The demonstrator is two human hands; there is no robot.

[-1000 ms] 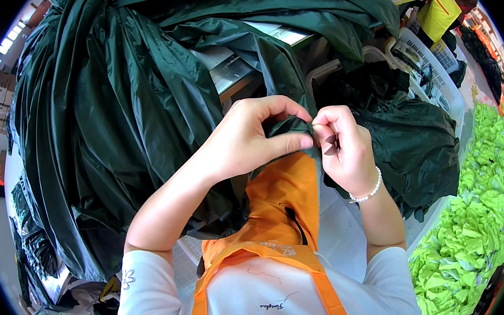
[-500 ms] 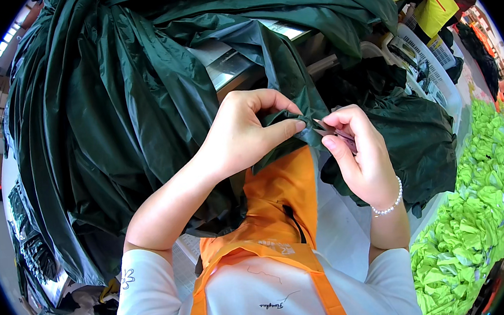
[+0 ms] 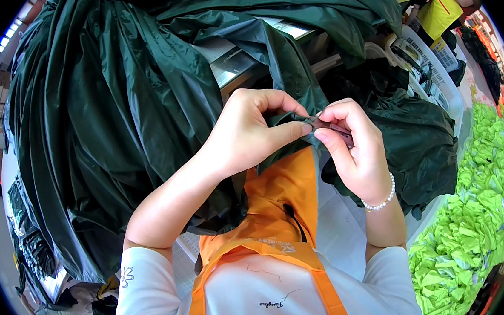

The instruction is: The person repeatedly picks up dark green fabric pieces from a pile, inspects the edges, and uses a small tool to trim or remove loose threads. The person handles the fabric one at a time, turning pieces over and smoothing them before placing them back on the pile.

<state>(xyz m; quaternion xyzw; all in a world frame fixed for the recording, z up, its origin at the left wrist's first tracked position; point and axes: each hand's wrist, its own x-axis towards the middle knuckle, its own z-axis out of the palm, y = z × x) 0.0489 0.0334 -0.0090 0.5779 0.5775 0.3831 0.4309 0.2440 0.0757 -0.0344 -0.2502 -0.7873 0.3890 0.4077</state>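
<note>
Pinching a dark green fabric edge, chest-high above an orange apron (image 3: 280, 200).

Left hand (image 3: 249, 130) and right hand (image 3: 350, 149) both closed on the fabric (image 3: 288, 121), fingertips meeting. Thin, soft, probably slippery; best gripped at the folded hem. Beyond: heaped green sheeting (image 3: 116, 109), lime cloth pile (image 3: 479, 215).

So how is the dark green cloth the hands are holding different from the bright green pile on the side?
The dark green cloth is deep forest green, glossy and smooth, draping in long folds; the bright green pile is neon lime, crumpled into many small bunches. The cloth has its edge pinched by the left hand and the right hand; the pile lies apart at the right, untouched. Both are green and heaped on the work surface.
</note>
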